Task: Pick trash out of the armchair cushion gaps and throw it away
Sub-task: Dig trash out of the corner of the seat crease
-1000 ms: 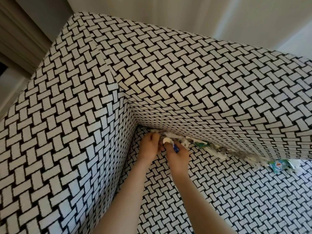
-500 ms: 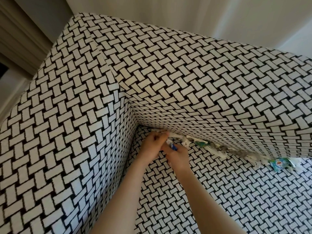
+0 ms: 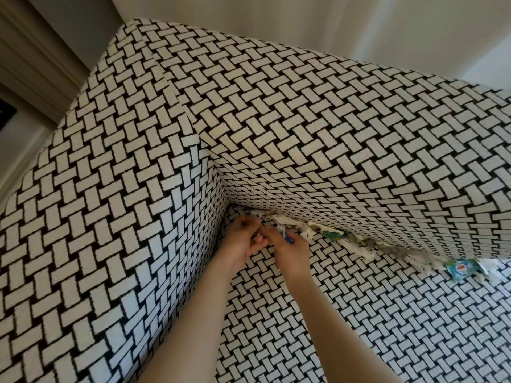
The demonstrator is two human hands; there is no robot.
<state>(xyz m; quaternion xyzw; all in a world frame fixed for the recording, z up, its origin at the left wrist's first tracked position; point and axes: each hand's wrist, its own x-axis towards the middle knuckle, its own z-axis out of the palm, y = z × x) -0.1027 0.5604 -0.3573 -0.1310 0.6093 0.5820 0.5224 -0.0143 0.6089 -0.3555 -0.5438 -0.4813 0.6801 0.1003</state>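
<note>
White trash (image 3: pixel 359 248) lines the gap, left hand (image 3: pixel 243 246) and right hand (image 3: pixel 290 251) pinching its end

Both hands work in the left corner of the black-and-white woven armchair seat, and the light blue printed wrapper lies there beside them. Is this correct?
No. In the head view the light blue printed wrapper lies at the right end of the gap, apart from the left hand and right hand, which do work in that corner.

Trash (image 3: pixel 356 246), made up of white paper scraps (image 3: pixel 286 221), a green wrapper (image 3: pixel 331 235) and a blue wrapper (image 3: pixel 460 268), lies wedged along the gap (image 3: pixel 387 248) between the armchair (image 3: pixel 304 134) back and seat.
</note>
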